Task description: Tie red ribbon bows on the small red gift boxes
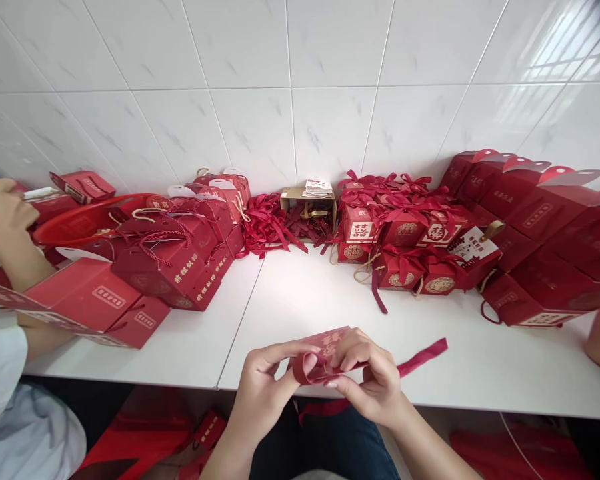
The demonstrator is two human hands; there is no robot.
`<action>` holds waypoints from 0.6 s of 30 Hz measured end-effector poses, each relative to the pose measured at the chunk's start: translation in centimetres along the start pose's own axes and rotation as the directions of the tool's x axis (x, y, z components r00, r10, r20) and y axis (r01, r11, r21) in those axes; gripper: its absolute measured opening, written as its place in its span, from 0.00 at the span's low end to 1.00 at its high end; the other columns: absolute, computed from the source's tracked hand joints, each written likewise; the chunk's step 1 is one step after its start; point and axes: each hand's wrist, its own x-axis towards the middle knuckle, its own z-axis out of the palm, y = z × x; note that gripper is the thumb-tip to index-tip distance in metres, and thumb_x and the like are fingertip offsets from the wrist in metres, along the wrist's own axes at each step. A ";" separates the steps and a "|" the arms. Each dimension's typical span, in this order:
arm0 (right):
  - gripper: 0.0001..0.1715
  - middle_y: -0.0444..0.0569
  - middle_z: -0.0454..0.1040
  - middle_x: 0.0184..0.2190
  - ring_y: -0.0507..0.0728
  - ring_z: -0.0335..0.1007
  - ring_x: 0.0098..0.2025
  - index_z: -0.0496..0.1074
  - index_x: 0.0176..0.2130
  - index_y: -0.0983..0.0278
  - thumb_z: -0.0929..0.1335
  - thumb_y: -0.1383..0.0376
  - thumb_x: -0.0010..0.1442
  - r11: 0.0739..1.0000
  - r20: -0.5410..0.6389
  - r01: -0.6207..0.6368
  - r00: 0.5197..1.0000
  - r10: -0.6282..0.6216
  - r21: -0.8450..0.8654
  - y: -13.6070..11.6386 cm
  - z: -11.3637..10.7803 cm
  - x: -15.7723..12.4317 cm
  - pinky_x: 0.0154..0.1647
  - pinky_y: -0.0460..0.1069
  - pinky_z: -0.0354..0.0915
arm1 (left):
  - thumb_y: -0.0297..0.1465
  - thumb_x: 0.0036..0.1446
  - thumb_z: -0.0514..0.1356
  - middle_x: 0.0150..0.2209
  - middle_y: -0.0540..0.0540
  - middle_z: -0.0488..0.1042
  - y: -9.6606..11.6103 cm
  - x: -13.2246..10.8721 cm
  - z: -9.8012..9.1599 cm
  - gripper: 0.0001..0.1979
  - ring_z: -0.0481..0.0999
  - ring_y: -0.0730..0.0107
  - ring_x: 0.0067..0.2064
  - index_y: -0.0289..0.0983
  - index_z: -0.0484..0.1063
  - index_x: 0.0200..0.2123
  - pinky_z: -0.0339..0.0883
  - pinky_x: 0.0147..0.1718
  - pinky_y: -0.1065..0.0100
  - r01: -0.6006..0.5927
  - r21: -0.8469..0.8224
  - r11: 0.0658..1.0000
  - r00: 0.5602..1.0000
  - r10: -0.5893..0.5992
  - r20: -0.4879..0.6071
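Observation:
At the front edge of the white table (300, 293), my left hand (270, 373) pinches a looped dark red ribbon (423, 357) between thumb and fingers. Close beside it, on the right, my right hand (370, 373) is closed on the same ribbon. One ribbon end sticks out to the right past my right hand, and another part hangs below the table edge. Under and behind my fingers lies a small red box (330, 339) with pale print, partly hidden by both hands.
Red gift boxes (180, 260) and a red basin (80, 223) stand at the left, near a person's arm (40, 267). Loose ribbons (267, 223) and a cardboard box (293, 199) lie by the wall. Ribboned boxes (403, 267) and stacked boxes (545, 267) fill the right.

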 end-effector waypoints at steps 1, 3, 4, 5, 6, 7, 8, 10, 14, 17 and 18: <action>0.09 0.47 0.73 0.28 0.57 0.71 0.30 0.66 0.35 0.59 0.71 0.67 0.58 1.000 0.000 -0.008 1.000 0.008 0.014 0.0 0.0 0.0 0.32 0.54 0.68 | 0.34 0.51 0.67 0.32 0.43 0.82 0.0 0.1 0.0 0.06 0.81 0.58 0.36 0.39 0.82 0.32 0.76 0.38 0.63 -0.004 0.006 1.000 0.999 0.003 0.034; 0.09 0.46 0.72 0.27 0.56 0.71 0.30 0.66 0.35 0.60 0.71 0.67 0.58 0.999 -0.005 -0.020 1.000 0.020 0.036 0.0 0.1 0.0 0.33 0.54 0.69 | 0.34 0.52 0.66 0.33 0.43 0.82 0.1 0.2 -0.1 0.06 0.81 0.57 0.37 0.39 0.82 0.32 0.75 0.39 0.62 -0.009 0.002 1.000 0.995 0.009 0.099; 0.09 0.46 0.72 0.27 0.56 0.71 0.30 0.66 0.35 0.60 0.71 0.67 0.59 0.999 -0.010 -0.022 1.000 0.022 0.041 0.0 0.1 0.0 0.33 0.54 0.69 | 0.33 0.53 0.66 0.34 0.43 0.82 0.2 0.2 -0.2 0.05 0.81 0.57 0.38 0.40 0.82 0.32 0.75 0.40 0.61 -0.013 -0.008 1.000 0.993 0.014 0.120; 0.08 0.46 0.73 0.27 0.56 0.71 0.29 0.66 0.35 0.60 0.71 0.67 0.59 0.999 -0.014 -0.025 1.000 0.026 0.044 0.0 0.2 0.0 0.33 0.53 0.69 | 0.33 0.53 0.66 0.35 0.43 0.82 0.3 0.2 -0.2 0.05 0.81 0.57 0.39 0.41 0.82 0.32 0.75 0.40 0.61 -0.022 -0.021 1.000 0.990 0.024 0.138; 0.09 0.47 0.73 0.27 0.55 0.70 0.29 0.66 0.35 0.60 0.71 0.67 0.59 0.998 -0.019 -0.031 0.999 0.032 0.046 0.0 0.2 0.1 0.32 0.53 0.69 | 0.32 0.53 0.65 0.35 0.43 0.82 0.3 0.1 -0.2 0.04 0.80 0.56 0.40 0.41 0.82 0.32 0.74 0.41 0.61 -0.031 -0.034 0.999 0.988 0.036 0.153; 0.09 0.47 0.73 0.27 0.55 0.70 0.29 0.66 0.35 0.60 0.71 0.67 0.59 0.998 -0.027 -0.038 0.999 0.039 0.048 0.1 0.2 0.1 0.32 0.53 0.69 | 0.32 0.54 0.65 0.36 0.44 0.82 0.4 0.1 -0.2 0.04 0.80 0.57 0.41 0.42 0.82 0.32 0.74 0.42 0.61 -0.043 -0.041 0.998 0.984 0.050 0.170; 0.09 0.47 0.73 0.27 0.55 0.70 0.29 0.66 0.35 0.60 0.71 0.67 0.58 0.998 -0.036 -0.042 0.998 0.044 0.050 0.1 0.2 0.1 0.31 0.53 0.69 | 0.31 0.54 0.65 0.36 0.44 0.82 0.4 0.0 -0.3 0.04 0.80 0.57 0.41 0.42 0.82 0.33 0.74 0.42 0.61 -0.059 -0.039 0.997 0.979 0.066 0.191; 0.09 0.47 0.73 0.27 0.56 0.70 0.29 0.66 0.35 0.60 0.71 0.67 0.58 0.997 -0.056 -0.048 0.997 0.051 0.056 0.2 0.2 -0.1 0.32 0.53 0.69 | 0.29 0.54 0.65 0.36 0.44 0.81 0.5 -0.1 -0.4 0.05 0.79 0.58 0.41 0.42 0.81 0.33 0.73 0.42 0.62 -0.101 -0.019 0.995 0.964 0.103 0.243; 0.08 0.50 0.75 0.33 0.58 0.73 0.36 0.66 0.35 0.60 0.71 0.67 0.58 0.995 -0.102 -0.056 0.993 0.065 0.081 0.3 0.3 -0.6 0.33 0.52 0.70 | 0.25 0.55 0.63 0.39 0.43 0.79 0.1 0.0 -0.8 0.09 0.78 0.58 0.45 0.41 0.78 0.40 0.71 0.46 0.60 -0.187 -0.025 0.982 0.924 0.185 0.334; 0.10 0.54 0.77 0.40 0.60 0.75 0.41 0.66 0.33 0.60 0.72 0.67 0.57 0.992 -0.103 -0.079 0.991 0.089 0.096 0.5 0.4 -0.9 0.36 0.53 0.72 | 0.24 0.54 0.63 0.38 0.44 0.78 -0.8 0.3 -0.7 0.08 0.77 0.60 0.43 0.40 0.75 0.38 0.70 0.47 0.59 -0.235 -0.065 0.970 0.913 0.243 0.327; 0.10 0.54 0.77 0.41 0.60 0.75 0.42 0.66 0.33 0.60 0.72 0.68 0.57 0.990 -0.086 -0.090 0.991 0.099 0.107 0.5 0.4 -0.9 0.38 0.55 0.72 | 0.23 0.55 0.63 0.37 0.45 0.78 -1.2 0.4 -0.6 0.07 0.77 0.62 0.42 0.40 0.75 0.37 0.70 0.46 0.60 -0.248 -0.071 0.966 0.915 0.258 0.311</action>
